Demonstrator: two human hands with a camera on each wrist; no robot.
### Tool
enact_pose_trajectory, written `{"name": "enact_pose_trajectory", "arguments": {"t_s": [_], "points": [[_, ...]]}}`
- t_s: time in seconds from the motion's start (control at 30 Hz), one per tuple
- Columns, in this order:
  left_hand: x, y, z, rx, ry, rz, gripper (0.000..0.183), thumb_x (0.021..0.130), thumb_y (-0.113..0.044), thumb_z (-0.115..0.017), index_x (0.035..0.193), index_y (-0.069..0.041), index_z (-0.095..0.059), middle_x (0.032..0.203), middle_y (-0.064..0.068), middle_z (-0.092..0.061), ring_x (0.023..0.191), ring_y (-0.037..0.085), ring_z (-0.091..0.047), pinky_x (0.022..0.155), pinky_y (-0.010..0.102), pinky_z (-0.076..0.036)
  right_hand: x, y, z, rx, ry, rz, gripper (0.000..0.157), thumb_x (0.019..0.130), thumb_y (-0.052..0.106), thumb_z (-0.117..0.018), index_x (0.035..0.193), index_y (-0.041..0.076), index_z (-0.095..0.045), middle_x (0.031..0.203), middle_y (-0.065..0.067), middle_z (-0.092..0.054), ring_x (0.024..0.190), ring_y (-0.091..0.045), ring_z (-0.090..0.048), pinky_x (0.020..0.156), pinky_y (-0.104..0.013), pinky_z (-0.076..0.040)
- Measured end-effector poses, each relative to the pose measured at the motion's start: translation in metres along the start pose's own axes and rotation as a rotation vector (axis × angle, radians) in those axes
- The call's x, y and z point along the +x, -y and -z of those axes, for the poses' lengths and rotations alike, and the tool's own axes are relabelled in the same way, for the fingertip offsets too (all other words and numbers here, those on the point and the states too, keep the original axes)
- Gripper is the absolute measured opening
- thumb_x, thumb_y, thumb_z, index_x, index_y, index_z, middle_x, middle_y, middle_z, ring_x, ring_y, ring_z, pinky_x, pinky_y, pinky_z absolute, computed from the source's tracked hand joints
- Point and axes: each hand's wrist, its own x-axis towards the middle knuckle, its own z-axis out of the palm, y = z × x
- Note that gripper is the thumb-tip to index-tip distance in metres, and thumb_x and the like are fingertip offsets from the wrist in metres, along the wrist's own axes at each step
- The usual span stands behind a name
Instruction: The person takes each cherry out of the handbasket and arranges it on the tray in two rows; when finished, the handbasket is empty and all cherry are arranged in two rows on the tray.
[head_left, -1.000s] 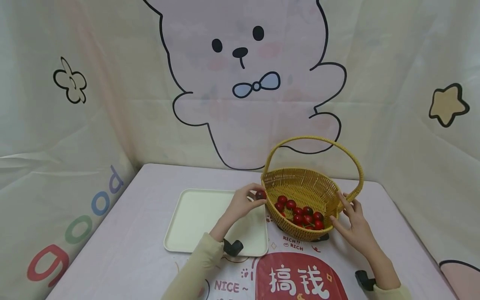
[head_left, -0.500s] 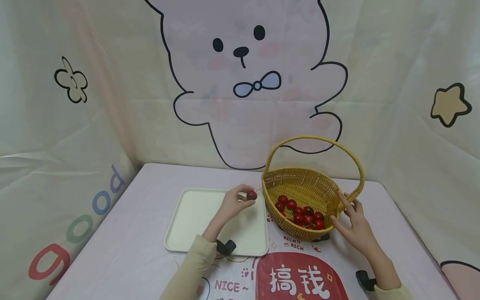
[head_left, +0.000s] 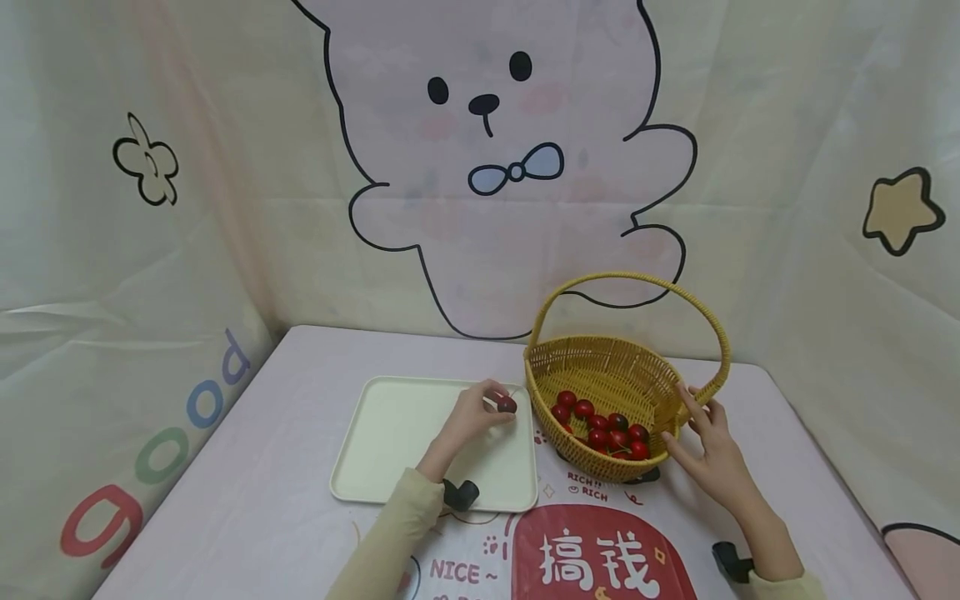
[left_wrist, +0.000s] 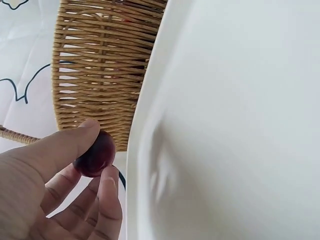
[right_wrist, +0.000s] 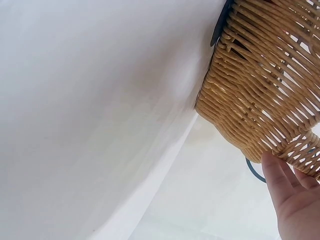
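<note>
My left hand (head_left: 467,418) pinches a dark red cherry (head_left: 507,404) between thumb and fingers, over the right part of a cream tray (head_left: 390,442). The left wrist view shows the cherry (left_wrist: 96,156) close up, near the tray's edge (left_wrist: 134,150). Just right of the tray stands a yellow woven basket (head_left: 600,367) with a tall handle. Several red cherries (head_left: 597,422) lie inside it. My right hand (head_left: 708,454) holds the basket's right rim by the handle's base, thumb and fingers spread. In the right wrist view, its fingertips meet the weave (right_wrist: 260,110).
The table (head_left: 240,467) has a pale cloth with a red printed patch (head_left: 600,558) at the front. A printed cloth backdrop (head_left: 300,250) rises behind the table and along both sides. The basket handle (head_left: 622,277) arches high above its rim.
My left hand drew the cherry left from beside the basket rim to above the tray, then lowered it slightly. The right hand and the basket have stayed in place.
</note>
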Motion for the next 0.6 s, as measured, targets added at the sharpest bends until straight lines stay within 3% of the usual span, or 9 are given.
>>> {"name": "enact_pose_trajectory", "arguments": {"t_s": [0.13,0.33,0.6], "points": [[0.003,0.000,-0.007,0.025,-0.001,0.032,0.032,0.072,-0.015,-0.079,0.097,-0.008,-0.062,0.091,0.008,-0.067,0.068,0.012,-0.059,0.058,0.024,-0.048,0.000,0.000,0.000,0.002,0.002,-0.001,0.089,0.077,0.007,-0.073,0.148,0.020,-0.021,0.138,-0.025,-0.023,0.117,-0.047,-0.040,0.083,-0.063,-0.040],[0.006,0.005,-0.016,0.062,-0.009,0.038,0.032,0.069,-0.016,-0.081,0.094,-0.009,-0.063,0.085,0.004,-0.067,0.075,0.013,-0.058,0.067,0.025,-0.046,0.000,-0.001,0.000,0.001,0.002,-0.003,0.089,0.078,0.008,-0.072,0.148,0.023,-0.020,0.139,-0.025,-0.023,0.117,-0.046,-0.041,0.084,-0.063,-0.040],[0.007,0.008,-0.022,0.057,-0.018,0.042,0.033,0.068,-0.018,-0.082,0.093,-0.008,-0.062,0.080,0.004,-0.064,0.070,0.010,-0.053,0.058,0.022,-0.043,-0.001,-0.001,-0.001,0.002,0.003,-0.007,0.089,0.078,0.010,-0.072,0.148,0.025,-0.020,0.139,-0.024,-0.022,0.117,-0.048,-0.040,0.083,-0.064,-0.041]]}}
